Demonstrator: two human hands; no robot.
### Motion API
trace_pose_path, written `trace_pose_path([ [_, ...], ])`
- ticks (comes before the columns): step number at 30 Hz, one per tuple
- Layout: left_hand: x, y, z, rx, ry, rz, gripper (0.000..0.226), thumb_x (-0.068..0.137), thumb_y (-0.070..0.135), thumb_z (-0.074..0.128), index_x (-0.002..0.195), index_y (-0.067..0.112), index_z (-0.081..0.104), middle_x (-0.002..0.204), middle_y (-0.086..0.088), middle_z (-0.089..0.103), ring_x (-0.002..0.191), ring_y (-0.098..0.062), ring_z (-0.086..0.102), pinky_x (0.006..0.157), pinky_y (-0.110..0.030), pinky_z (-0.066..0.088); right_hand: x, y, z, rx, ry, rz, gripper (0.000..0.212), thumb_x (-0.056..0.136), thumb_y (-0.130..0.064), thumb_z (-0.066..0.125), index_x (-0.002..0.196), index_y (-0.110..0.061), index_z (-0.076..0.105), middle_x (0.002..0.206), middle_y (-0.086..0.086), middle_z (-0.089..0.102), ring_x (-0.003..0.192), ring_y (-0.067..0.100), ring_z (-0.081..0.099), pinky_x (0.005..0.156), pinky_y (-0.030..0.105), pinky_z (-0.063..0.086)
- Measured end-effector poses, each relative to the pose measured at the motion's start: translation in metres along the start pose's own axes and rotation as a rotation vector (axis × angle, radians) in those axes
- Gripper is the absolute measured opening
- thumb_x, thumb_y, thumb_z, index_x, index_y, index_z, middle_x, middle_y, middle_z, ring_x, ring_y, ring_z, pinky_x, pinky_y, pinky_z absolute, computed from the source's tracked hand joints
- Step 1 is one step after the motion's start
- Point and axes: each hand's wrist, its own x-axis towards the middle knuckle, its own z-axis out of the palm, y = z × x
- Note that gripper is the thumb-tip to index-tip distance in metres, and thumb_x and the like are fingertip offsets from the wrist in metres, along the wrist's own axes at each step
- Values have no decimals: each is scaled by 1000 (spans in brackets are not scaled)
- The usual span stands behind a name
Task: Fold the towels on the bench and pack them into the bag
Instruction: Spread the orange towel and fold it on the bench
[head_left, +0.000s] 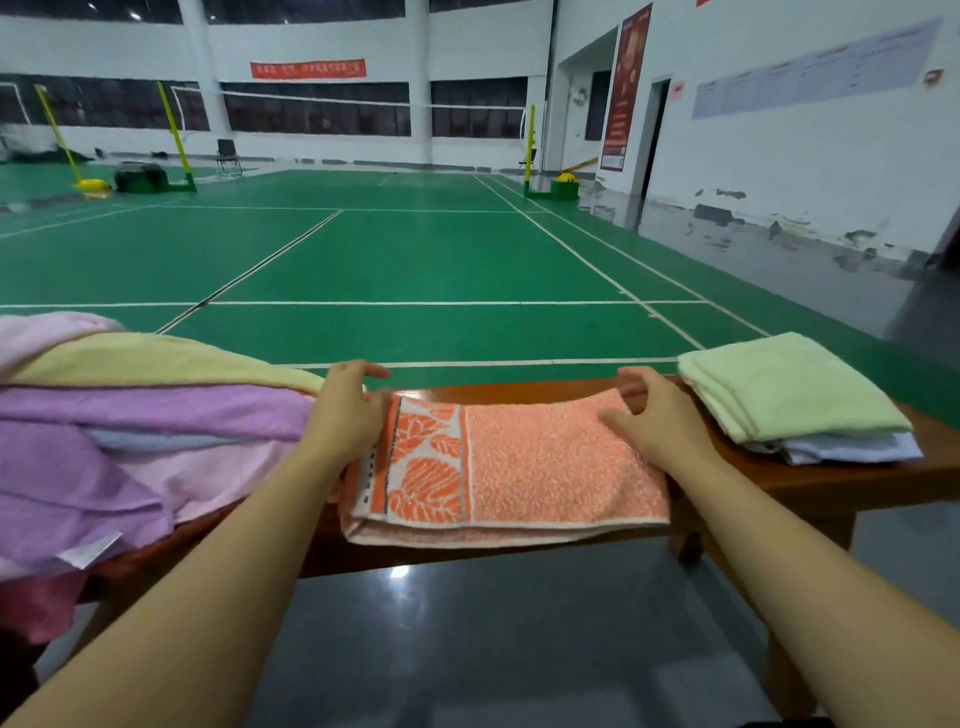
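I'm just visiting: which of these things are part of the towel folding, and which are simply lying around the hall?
Part of the job:
orange towel, held by the left hand and right hand
folded green towel on a pale blue one
unfolded towel pile
wooden bench

Just lying about:
net posts
black chair
red banner

No bag is visible.

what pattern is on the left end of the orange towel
Orange leaf shapes on white, on the orange towel, seen in the head view.

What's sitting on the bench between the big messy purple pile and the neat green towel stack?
In the head view, a folded orange towel lies there on the bench, with the left hand and right hand on it.
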Motion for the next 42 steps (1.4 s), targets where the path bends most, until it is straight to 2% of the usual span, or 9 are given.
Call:
trace_pose_path([
  [4,-13,31,-15,293,95,75,28,98,26,59,125,19,64,134,-7,56,115,-26,56,97,-43,48,-1,-16,3,-155,106,-198,40,93,-43,67,129,-25,60,131,-2,59,121,18,55,104,43,47],
  [9,-53,74,-2,286,-417,159,30,99,46,56,117,23,64,111,1,70,84,-10,66,85,-34,54,4,-51,34,-163,-358,-503,22,102,-39,53,119,-31,66,140,-12,58,128,8,50,112,39,39],
  [14,-66,69,35,569,-585,96,60,105,53,27,153,17,25,158,-21,22,147,-41,21,120,-56,22,9,-48,60,-170,-629,-502,37,103,-46,48,137,-35,55,158,-10,40,141,10,40,117,36,32],
  [18,-53,65,45,591,-586,80,62,105,46,29,159,22,10,165,-16,6,152,-41,7,123,-57,13,6,-43,61,-206,-536,-429,42,103,-52,43,142,-39,52,159,-9,38,145,13,35,120,39,28],
  [23,-12,62,60,635,-671,160,95,85,34,70,159,31,9,165,-7,10,151,-37,13,120,-61,19,-10,-50,60,-464,-384,-315,52,103,-59,31,148,-37,44,152,-2,44,139,24,39,114,45,34],
  [28,26,48,66,615,-457,189,57,101,37,49,151,50,26,168,-6,5,153,-35,3,121,-60,10,-31,-64,48,-570,-402,-123,62,99,-67,28,148,-33,42,139,12,34,131,34,36,108,50,36],
  [35,31,33,69,572,-154,-3,76,94,68,47,140,9,39,144,-21,36,130,-40,39,106,-49,37,-27,-64,33,-347,-401,-9,60,99,-67,31,143,-30,47,136,10,43,117,33,58,103,46,46],
  [38,20,34,60,502,-84,-55,75,97,65,42,137,2,42,139,-23,44,128,-40,45,104,-46,39,-7,-50,23,-421,-269,64,62,94,-72,39,111,-19,66,111,6,66,98,27,64,82,41,52],
  [42,6,31,46,647,-174,-60,75,93,75,38,117,9,64,119,-14,66,108,-34,61,81,-38,46,-2,-50,26,-410,-289,129,64,88,-76,49,71,-15,61,74,2,62,70,23,60,60,34,44],
])
